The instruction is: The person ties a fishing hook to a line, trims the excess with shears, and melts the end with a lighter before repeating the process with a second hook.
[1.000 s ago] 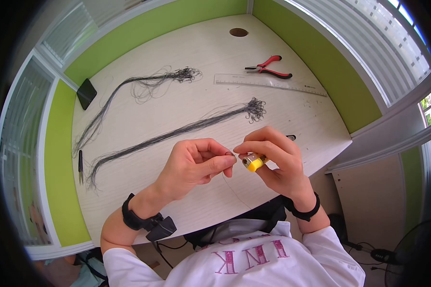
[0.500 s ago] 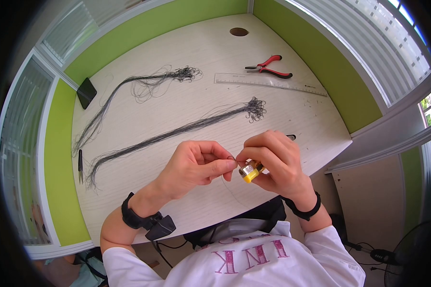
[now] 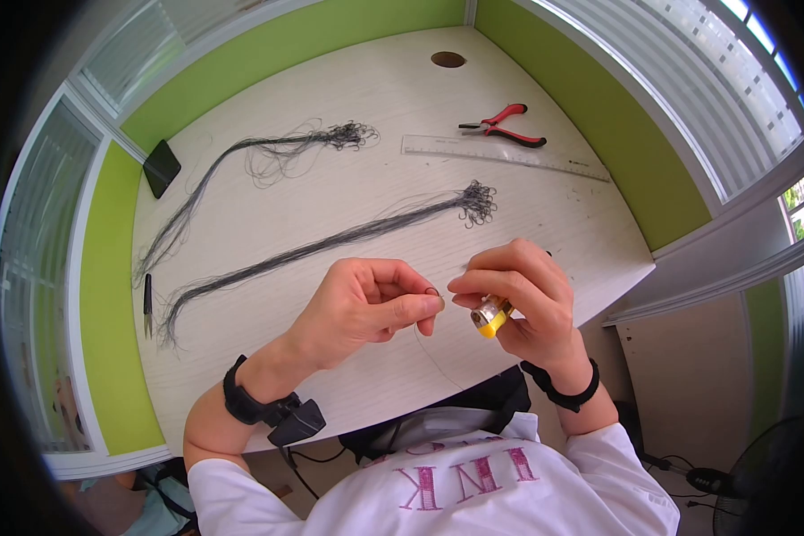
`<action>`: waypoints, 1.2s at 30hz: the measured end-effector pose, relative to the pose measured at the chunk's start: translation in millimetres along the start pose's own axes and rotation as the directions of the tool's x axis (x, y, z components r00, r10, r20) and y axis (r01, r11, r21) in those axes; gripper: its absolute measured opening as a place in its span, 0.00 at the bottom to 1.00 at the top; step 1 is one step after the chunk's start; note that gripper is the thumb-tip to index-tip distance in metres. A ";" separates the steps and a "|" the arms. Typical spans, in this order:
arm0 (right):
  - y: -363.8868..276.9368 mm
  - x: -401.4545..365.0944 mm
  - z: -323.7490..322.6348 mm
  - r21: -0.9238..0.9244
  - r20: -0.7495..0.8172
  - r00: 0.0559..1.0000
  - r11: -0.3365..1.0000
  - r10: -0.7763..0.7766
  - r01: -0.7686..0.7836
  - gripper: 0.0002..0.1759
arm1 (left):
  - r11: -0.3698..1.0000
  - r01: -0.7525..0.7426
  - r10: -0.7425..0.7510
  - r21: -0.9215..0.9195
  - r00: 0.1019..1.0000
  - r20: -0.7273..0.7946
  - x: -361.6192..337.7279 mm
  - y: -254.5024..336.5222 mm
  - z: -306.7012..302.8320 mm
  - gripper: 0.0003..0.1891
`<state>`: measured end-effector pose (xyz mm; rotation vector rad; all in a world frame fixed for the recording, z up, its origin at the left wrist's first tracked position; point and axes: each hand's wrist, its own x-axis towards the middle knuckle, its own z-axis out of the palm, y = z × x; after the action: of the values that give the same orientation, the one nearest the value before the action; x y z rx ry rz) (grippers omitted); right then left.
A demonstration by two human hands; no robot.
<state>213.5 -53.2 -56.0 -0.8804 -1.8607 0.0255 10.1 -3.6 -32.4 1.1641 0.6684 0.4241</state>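
A small fish hook (image 3: 432,291) is pinched between the thumb and index finger of my left hand (image 3: 357,308). A thin line (image 3: 433,360) hangs below those fingers toward the desk's front edge. My right hand (image 3: 527,299) is curled around a yellow lighter (image 3: 491,316) with a metal top, which points toward my left hand. A small gap separates the right fingertips from the hook. Beyond my hands lies a bundle of hooks on dark lines (image 3: 330,243), its hooks gathered at the right end. Farther back rests a second, looser bundle of hooks on lines (image 3: 232,156).
Red-handled pliers (image 3: 505,125) and a clear ruler (image 3: 500,157) lie at the back right. Black-handled pointed snips or tweezers (image 3: 148,304) are at the left edge. A black flat object (image 3: 162,169) leans by the green partition (image 3: 112,295). The desk has a round hole (image 3: 448,60).
My right hand has moved away to the right with the lighter, so its fingertips no longer meet those of my left hand. The left hand keeps its pinch nearly in place.
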 end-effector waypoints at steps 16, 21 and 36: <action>-2.4 -1.9 6.2 -0.021 0.111 0.994 1.000 0.021 -0.019 0.20 | 1.000 0.014 -0.014 0.005 1.000 -0.025 0.1 0.4 4.0 0.06; -0.5 -5.3 2.1 0.102 0.069 0.990 0.986 0.127 -0.134 0.21 | 0.995 -0.016 0.023 0.096 0.997 -0.080 -2.1 4.3 7.7 0.06; -5.3 -6.4 6.5 0.116 0.085 0.988 0.984 0.130 -0.139 0.19 | 0.998 -0.024 0.026 0.054 0.999 -0.030 -0.8 -2.0 4.2 0.08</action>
<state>206.6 -58.4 -62.0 -0.9298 -1.8469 0.2566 12.2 -7.7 -33.0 1.2197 0.6963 0.4483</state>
